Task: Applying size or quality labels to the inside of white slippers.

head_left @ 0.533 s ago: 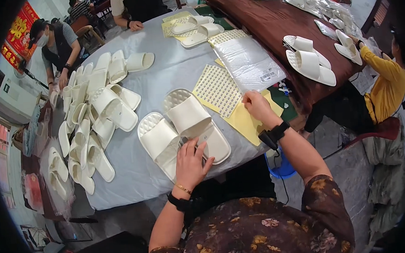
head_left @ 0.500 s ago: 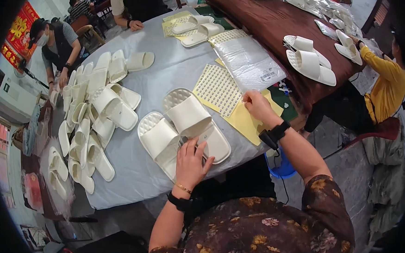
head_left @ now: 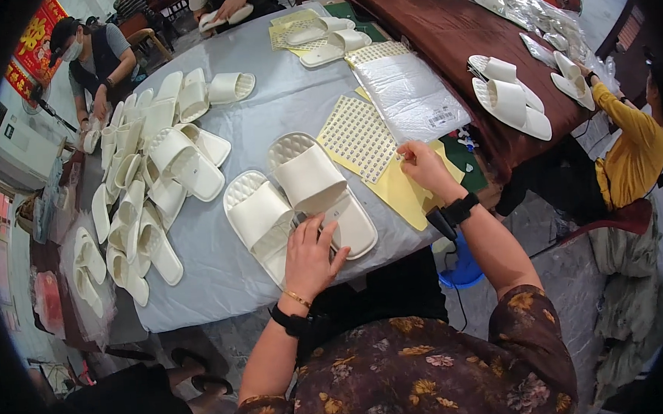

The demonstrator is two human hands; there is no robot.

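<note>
A pair of white slippers lies side by side in front of me, toes away: the left slipper point(head_left: 259, 215) and the right slipper point(head_left: 310, 174), whose footbed bears a small mark. My left hand point(head_left: 310, 255) rests over their heel ends, fingers stretched and somewhat apart, gripping nothing. Beyond my right wrist, my right hand point(head_left: 425, 172) is over a yellow backing sheet point(head_left: 407, 202), thumb and forefinger pinched together. Whatever might be between those fingertips is too small to make out. Beside that hand is a sheet of small stickers point(head_left: 358, 138) in rows.
A heap of white slippers point(head_left: 184, 163) covers the table's left side. A white plastic package point(head_left: 408, 92) lies behind the stickers. More slippers point(head_left: 511, 97) stand on a brown-covered table point(head_left: 411, 20) at right. Co-workers point(head_left: 102, 61) sit around; a blue bin point(head_left: 464, 263) stands below the table edge.
My view has shifted slightly. My right hand's fingers have drawn into a tighter pinch near the sticker sheet; my left hand stays on the slippers. The person at the far side now handles a slipper.
</note>
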